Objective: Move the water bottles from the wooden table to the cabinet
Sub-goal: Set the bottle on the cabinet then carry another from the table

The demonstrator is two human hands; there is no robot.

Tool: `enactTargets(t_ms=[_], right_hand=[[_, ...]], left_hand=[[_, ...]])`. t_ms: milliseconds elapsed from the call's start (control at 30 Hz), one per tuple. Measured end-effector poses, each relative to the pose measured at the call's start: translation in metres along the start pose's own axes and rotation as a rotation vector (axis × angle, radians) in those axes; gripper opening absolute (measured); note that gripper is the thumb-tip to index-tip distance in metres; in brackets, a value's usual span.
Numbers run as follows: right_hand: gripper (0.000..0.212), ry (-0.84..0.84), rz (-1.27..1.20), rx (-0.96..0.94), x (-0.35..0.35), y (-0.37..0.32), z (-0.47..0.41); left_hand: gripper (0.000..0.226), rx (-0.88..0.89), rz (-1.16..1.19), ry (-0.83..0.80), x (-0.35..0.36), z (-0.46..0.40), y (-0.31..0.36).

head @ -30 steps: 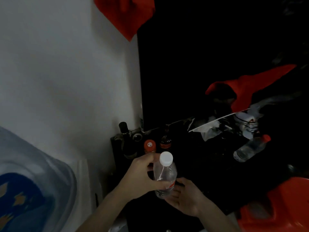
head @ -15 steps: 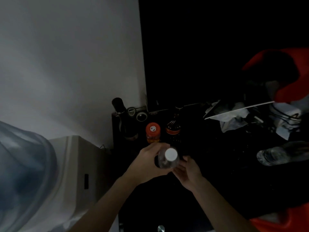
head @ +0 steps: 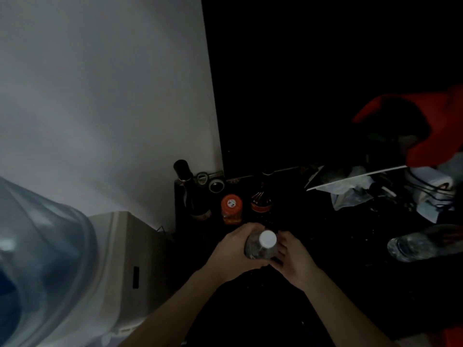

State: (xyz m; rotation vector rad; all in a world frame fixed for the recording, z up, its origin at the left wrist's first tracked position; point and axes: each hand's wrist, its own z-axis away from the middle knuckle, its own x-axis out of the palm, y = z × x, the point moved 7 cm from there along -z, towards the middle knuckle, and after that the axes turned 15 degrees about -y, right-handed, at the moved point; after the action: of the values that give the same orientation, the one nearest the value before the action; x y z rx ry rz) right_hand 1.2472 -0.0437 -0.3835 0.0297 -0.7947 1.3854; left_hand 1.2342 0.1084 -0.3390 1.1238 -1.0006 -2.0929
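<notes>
Both hands are on one water bottle [head: 260, 247] right now. Left hand [head: 234, 251] is wrapped round its body from the left side, fingers curled in, so that's a proper grasp. Right hand [head: 293, 259] is pressed against the other side with the fingers [head: 281, 242] fanned out and touching the plastic, more of a steadying touch than a full wrap. You're looking almost straight down on the white cap [head: 267, 238], so the bottle stands pretty much upright between the palms. It's over the front-left part of the dark cabinet top [head: 325, 246], near the left edge; can't tell if the base is actually resting on the surface or held just above it, way too dark.

Just behind the hands, toward the back-left corner, there's a jar with an orange lid [head: 231, 208], and beside it on the right a dark bottle with an orange label [head: 261, 197]. Further left, right by the left edge, a tall dark wine bottle [head: 190, 190] stands, with a couple of tape rolls [head: 216, 186] behind it at the back edge against the white wall [head: 100, 96].

Over toward the right edge a second clear water bottle [head: 423, 242] lies on its side, well apart from the hands. Behind that is a pile of clutter: crumpled plastic bag [head: 350, 194], some white stuff with black cables, and red fabric [head: 436, 126] hanging above it.

Off the cabinet on the left sits a white water dispenser [head: 120, 259] with a big blue jug [head: 42, 259] on top, close to the camera.
</notes>
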Motion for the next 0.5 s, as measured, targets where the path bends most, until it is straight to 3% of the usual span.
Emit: enactTargets(t_ms=[200, 300, 500], right_hand=[[0.039, -0.046, 0.206, -0.090, 0.026, -0.037, 0.038], [0.048, -0.063, 0.378, -0.174, 0.038, -0.061, 0.061], [0.043, -0.017, 0.775, -0.344, 0.071, -0.093, 0.121]], left_hand=[[0.112, -0.101, -0.348, -0.151, -0.019, 0.025, 0.027], [0.103, -0.171, -0.488, -0.071, -0.047, 0.043, 0.048], [0.085, -0.273, -0.700, 0.066, -0.081, 0.082, 0.095]])
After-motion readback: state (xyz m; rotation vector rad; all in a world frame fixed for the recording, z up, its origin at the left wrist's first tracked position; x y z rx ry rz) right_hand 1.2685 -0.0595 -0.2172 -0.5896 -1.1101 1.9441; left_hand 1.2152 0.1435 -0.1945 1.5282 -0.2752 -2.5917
